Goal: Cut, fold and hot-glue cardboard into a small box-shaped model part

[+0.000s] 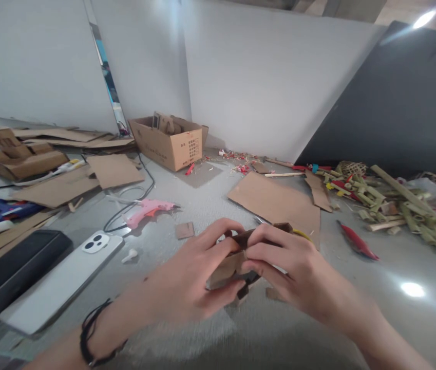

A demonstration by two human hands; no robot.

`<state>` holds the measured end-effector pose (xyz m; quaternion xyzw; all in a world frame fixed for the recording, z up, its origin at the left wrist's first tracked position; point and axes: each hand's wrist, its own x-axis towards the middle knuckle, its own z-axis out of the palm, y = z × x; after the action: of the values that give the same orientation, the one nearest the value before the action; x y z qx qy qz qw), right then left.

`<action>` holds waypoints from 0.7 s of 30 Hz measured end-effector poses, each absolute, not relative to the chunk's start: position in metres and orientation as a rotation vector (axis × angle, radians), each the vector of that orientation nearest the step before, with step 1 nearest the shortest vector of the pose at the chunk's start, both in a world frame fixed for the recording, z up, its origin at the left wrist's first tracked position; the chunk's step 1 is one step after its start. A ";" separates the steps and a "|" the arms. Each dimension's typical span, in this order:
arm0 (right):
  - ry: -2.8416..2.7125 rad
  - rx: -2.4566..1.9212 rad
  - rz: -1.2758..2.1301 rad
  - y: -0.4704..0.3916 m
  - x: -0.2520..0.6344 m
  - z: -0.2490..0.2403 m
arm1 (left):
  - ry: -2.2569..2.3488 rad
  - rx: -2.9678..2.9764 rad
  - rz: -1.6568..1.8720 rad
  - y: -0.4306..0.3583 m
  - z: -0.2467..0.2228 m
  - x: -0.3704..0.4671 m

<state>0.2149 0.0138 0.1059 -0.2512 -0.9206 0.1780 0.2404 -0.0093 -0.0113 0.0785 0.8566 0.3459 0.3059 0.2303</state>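
Both hands work on a small brown cardboard piece (225, 268) in the lower middle of the view. My left hand (190, 267) is closed around its left side, thumb below and fingers above. My right hand (285, 257) pinches its right side with bent fingers. Much of the piece is hidden by the fingers, so its full shape cannot be made out. Just left of the hands lies a small cardboard square (184, 230). Beyond the hands rests a flat cardboard sheet (279, 203), with part of something yellow (301, 235) showing behind my right hand.
A pink glue gun (148, 211), white phone (63, 277), black case (17, 264) and white earbud (129, 255) lie left. An open cardboard box (164, 149) stands at the back. Cut bamboo pieces (414, 216) and a red pointed object (357, 240) are right.
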 end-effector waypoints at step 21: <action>-2.589 -0.726 0.424 0.013 0.219 0.110 | 0.952 2.321 1.100 -0.005 0.067 -0.001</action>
<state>0.2187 0.0133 0.1102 -0.2607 -0.9303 0.1525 0.2083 -0.0006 -0.0049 0.0666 0.8304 0.3404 0.3934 0.1998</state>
